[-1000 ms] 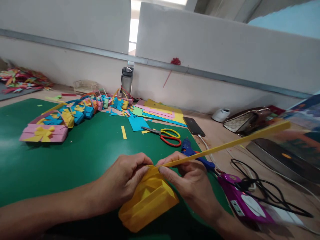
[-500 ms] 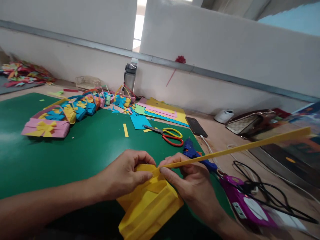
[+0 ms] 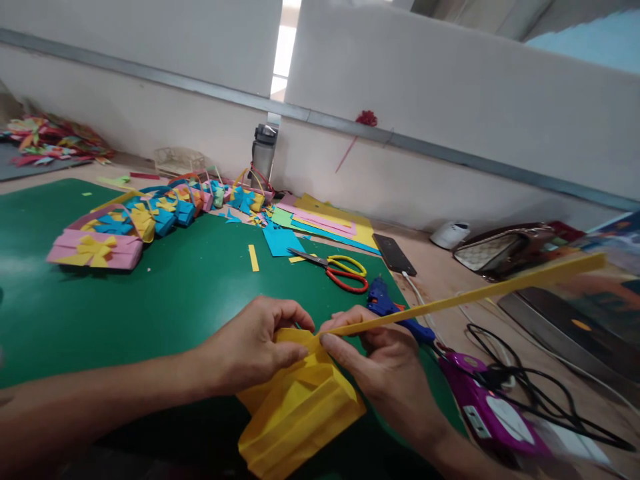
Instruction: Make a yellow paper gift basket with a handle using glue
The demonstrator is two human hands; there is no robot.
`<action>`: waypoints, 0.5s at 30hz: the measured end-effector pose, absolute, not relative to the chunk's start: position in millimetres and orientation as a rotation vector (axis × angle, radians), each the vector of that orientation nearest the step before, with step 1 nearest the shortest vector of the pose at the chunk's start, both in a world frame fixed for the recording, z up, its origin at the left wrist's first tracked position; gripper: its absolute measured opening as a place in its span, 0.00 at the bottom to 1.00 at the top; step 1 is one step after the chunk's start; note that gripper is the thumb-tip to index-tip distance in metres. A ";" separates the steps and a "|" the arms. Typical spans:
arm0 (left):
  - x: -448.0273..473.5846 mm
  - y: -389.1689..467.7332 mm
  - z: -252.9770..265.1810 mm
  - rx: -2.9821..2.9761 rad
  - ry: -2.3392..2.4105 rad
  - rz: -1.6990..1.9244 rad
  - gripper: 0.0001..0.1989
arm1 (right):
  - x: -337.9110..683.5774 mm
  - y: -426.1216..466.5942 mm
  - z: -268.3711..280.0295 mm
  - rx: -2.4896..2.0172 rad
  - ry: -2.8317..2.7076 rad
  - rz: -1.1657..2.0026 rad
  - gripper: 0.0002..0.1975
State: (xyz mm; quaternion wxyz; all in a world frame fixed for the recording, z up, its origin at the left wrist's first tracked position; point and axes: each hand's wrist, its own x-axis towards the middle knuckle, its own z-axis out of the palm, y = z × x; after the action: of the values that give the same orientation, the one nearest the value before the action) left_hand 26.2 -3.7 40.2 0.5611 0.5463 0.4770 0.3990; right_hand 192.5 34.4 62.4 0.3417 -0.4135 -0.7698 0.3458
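Near the front edge of the green mat, a folded yellow paper basket [image 3: 303, 427] is held up between both hands. My left hand [image 3: 255, 343] pinches its upper left edge between thumb and fingers. With thumb and forefinger, my right hand [image 3: 387, 370] grips a long yellow paper strip [image 3: 475, 293] where its end meets the basket's rim. The strip's free end reaches up to the right. Just behind my right hand lies a blue glue gun [image 3: 383, 300]. Scissors [image 3: 345, 272] with yellow and red handles rest farther back.
Finished paper baskets [image 3: 95, 250] stand in a row at the left. Coloured paper sheets [image 3: 325, 223], a phone [image 3: 394, 255] and a bottle [image 3: 263, 157] lie or stand toward the wall. On the right are a purple power strip [image 3: 493, 403], black cables [image 3: 540, 373] and a bag [image 3: 505, 250].
Both hands keep their grip on the basket and strip with hardly any movement. The strip's far end has shifted slightly left, and the camera view has moved a little.
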 end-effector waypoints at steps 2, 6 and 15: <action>26.4 -3.6 40.3 1.300 1.129 0.952 0.10 | 191.9 34.2 62.5 -1.071 -2.006 0.889 0.05; 26.7 -3.3 41.4 1.311 1.150 0.942 0.10 | 191.7 33.6 62.5 -1.073 -2.028 0.853 0.05; 27.8 -3.5 38.0 1.303 1.155 0.969 0.12 | 191.2 34.7 59.8 -1.072 -2.006 0.780 0.05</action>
State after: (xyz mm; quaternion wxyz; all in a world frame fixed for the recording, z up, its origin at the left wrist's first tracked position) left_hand 27.8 -3.5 38.0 0.5433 0.5490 0.4865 0.4083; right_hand 191.2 34.7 59.8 0.3604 -0.4158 -0.7782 0.3026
